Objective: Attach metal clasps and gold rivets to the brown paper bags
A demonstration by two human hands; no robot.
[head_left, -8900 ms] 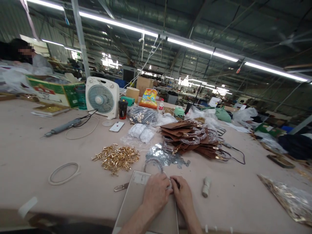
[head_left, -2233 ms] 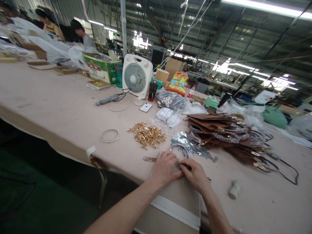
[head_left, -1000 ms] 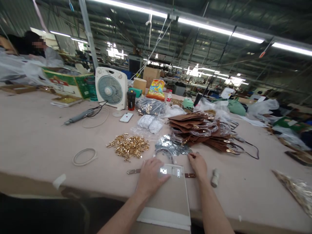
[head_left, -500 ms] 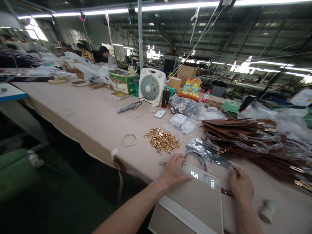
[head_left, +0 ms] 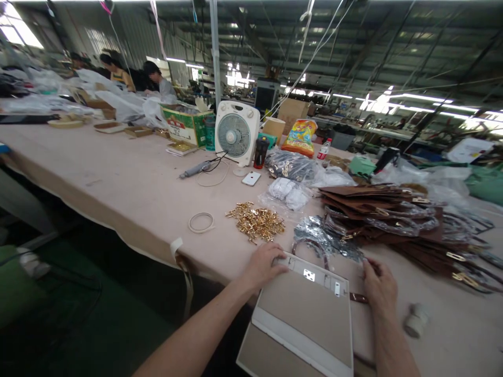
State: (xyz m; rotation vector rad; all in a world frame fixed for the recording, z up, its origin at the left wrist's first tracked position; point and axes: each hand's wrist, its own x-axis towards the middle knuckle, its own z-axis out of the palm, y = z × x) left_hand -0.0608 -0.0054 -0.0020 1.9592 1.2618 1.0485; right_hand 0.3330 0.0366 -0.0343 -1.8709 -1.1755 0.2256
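A flat beige bag (head_left: pixel 306 309) with a pale band across it lies at the table's front edge. Metal plates (head_left: pixel 309 275) are set along its upper strip, and a brown handle (head_left: pixel 324 256) curves out beyond its top. My left hand (head_left: pixel 265 267) grips the upper left corner, thumb on the face and fingers over the edge. To the right of the bag, my right hand (head_left: pixel 379 285) is closed on a brown strap (head_left: pixel 358 298) that comes out from the bag's side; its fingertips are partly hidden. Gold-coloured metal fittings (head_left: pixel 257 222) lie heaped beyond my left hand.
Brown bag pieces (head_left: pixel 377 209) are stacked at right, beside clear plastic (head_left: pixel 328 235). A roll (head_left: pixel 416 320) stands near my right forearm. Farther back are a fan (head_left: pixel 237 133), a phone (head_left: pixel 251 178), a grey hand tool (head_left: pixel 195 169) and a looped band (head_left: pixel 201 223). People sit far left.
The view has shifted, so the scene sits a little left and higher. Both hands stay at the bag, with the left hand still at its upper left corner.
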